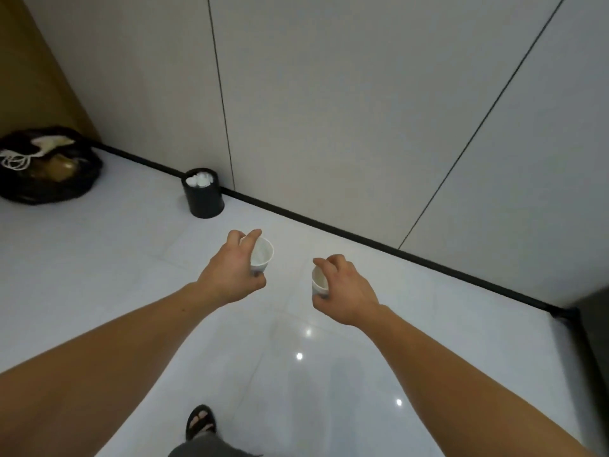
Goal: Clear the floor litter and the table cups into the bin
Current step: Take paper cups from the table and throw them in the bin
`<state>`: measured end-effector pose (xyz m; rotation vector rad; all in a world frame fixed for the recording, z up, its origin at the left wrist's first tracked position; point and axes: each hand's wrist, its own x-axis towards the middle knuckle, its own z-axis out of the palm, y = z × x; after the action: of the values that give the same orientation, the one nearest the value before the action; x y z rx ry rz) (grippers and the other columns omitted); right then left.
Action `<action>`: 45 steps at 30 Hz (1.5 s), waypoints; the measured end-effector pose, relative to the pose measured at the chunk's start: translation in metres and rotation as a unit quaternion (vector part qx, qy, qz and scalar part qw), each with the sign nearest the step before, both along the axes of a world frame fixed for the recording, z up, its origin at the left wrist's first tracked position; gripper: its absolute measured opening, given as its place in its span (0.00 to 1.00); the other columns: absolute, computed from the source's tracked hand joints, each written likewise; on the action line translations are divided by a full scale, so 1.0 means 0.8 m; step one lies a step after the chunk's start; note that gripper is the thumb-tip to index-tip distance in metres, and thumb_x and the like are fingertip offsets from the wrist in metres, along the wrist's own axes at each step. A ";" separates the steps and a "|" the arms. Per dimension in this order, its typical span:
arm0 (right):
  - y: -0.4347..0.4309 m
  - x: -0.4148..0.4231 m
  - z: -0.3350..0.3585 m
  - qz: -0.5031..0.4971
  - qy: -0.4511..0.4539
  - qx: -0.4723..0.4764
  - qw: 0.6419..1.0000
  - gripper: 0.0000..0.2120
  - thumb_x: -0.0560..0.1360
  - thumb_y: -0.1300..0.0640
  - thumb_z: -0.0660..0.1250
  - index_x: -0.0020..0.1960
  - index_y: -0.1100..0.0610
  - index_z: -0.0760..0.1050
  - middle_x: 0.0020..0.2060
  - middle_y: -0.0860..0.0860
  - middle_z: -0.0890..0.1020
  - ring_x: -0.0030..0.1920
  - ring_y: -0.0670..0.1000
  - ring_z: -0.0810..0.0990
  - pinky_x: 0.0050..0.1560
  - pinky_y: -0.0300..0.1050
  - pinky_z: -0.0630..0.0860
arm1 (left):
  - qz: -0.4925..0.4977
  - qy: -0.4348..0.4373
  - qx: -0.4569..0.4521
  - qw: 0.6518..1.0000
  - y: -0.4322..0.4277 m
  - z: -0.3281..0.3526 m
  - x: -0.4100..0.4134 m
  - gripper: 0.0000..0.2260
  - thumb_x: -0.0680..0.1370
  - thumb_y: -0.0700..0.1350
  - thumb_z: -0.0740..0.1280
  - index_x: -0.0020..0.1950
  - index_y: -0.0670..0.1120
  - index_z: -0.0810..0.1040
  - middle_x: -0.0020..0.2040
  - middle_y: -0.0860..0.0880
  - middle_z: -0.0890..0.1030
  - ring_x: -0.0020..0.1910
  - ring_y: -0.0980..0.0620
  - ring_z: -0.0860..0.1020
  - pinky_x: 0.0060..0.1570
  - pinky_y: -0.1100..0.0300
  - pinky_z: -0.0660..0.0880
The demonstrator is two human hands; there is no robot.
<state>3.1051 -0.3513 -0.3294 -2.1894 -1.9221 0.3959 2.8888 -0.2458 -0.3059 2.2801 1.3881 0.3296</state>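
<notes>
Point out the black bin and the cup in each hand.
black bin [204, 201]: head view, front wall.
left-hand cup [263, 253]: head view, inner wall.
right-hand cup [318, 280]: head view, inner wall.

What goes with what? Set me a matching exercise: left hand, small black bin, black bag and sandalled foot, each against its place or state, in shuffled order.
Things:
1. left hand
2. small black bin
3. black bag
4. sandalled foot

Places or states:
A. at the bottom edge of the view
B. by the skirting, white litter inside
C. grips a white paper cup
D. at the far left, lying open

Pairs: 1-C, 2-B, 3-D, 4-A.
</notes>
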 end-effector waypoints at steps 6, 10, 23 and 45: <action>0.117 -0.113 0.008 0.056 -0.004 0.008 0.998 0.34 0.73 0.46 0.66 0.76 0.48 0.58 0.68 0.49 0.64 0.65 0.54 0.67 0.57 0.48 0.74 | 0.056 -0.012 0.002 0.998 0.076 0.006 -0.121 0.38 0.70 0.49 0.73 0.75 0.51 0.58 0.67 0.48 0.62 0.60 0.45 0.72 0.58 0.54 0.73; 0.195 -0.189 0.011 0.078 -0.007 0.014 0.997 0.34 0.74 0.46 0.66 0.76 0.48 0.58 0.68 0.49 0.63 0.65 0.54 0.67 0.57 0.48 0.74 | 0.084 -0.019 0.027 0.996 0.147 0.013 -0.204 0.37 0.70 0.48 0.74 0.75 0.49 0.59 0.68 0.48 0.62 0.61 0.45 0.72 0.59 0.54 0.72; 0.403 -0.293 -0.013 0.119 -0.010 -0.015 0.993 0.35 0.74 0.45 0.66 0.76 0.48 0.57 0.68 0.48 0.63 0.64 0.54 0.68 0.57 0.48 0.74 | 0.104 -0.023 0.009 0.994 0.332 -0.013 -0.310 0.39 0.72 0.48 0.73 0.76 0.56 0.55 0.66 0.49 0.61 0.60 0.46 0.71 0.58 0.54 0.75; 0.929 -0.290 -0.066 0.147 0.007 -0.044 0.988 0.35 0.74 0.43 0.67 0.76 0.49 0.56 0.70 0.50 0.64 0.66 0.54 0.67 0.62 0.48 0.74 | 0.134 0.016 -0.022 0.991 0.819 -0.067 -0.319 0.36 0.71 0.51 0.74 0.74 0.54 0.58 0.68 0.50 0.61 0.60 0.48 0.71 0.58 0.57 0.75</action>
<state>2.8728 0.3916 -0.3819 -1.9477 -2.2655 0.5522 2.6336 0.4095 -0.3596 2.0727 1.7058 0.3441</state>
